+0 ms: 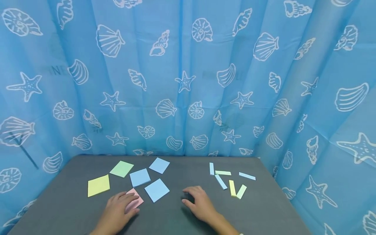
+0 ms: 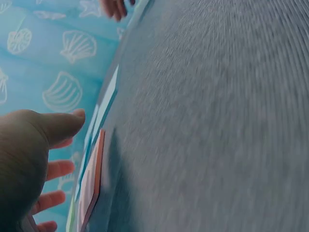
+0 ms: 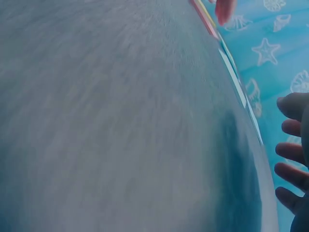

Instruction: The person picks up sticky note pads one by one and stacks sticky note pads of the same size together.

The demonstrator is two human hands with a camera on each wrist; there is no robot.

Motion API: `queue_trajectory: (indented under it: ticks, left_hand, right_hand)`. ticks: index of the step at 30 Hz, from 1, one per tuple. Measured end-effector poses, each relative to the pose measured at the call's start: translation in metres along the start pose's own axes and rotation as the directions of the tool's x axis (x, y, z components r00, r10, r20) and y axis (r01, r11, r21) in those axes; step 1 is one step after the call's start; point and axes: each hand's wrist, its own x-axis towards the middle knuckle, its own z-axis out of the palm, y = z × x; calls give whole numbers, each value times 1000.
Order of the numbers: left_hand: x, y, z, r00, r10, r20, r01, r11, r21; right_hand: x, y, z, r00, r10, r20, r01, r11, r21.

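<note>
Across the upper frame of the head view hangs a blue curtain (image 1: pixel 202 62), with dim marks (image 1: pixel 58 70) hard to make out. Below spreads a grey table (image 1: pixel 165 218), its near edge cut off. Lower right of centre, the right hand (image 1: pixel 200 203) holds nothing, thumb and fingers wide apart. At lower left, the left hand (image 1: pixel 117 209), loosely spread, partly hides a pink square (image 1: pixel 134 203); the thumb stands clear, but fingertip contact I cannot tell. Around it lie a yellow square (image 1: pixel 98 185), a green square (image 1: pixel 121 169) and three blue squares (image 1: pixel 157 190); six narrow strips (image 1: pixel 221 182) lie scattered right of centre.
</note>
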Motion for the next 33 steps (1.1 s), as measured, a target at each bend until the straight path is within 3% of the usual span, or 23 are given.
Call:
queue_trajectory:
  ticks: [8,13,19,25,33]
  left_hand:
    - [12,15,14,989,-51,136,54,998,-14]
    - [18,20,23,981,-69,183,69,998,7]
    - [20,26,30,989,-37,144,33,999,30]
    - [24,28,37,995,-30,95,26,999,40]
    - [34,29,42,994,-16,112,12,999,39]
  right_hand:
    - [20,-8,21,989,26,145,-31,999,33]
    - [28,-14,34,982,26,187,-21,999,-29]
    - [34,-20,43,960,56,273,-37,996,-76]
    - [38,-22,43,951,61,302,-36,996,-87]
    - [38,-18,38,948,73,309,-47,995,-92]
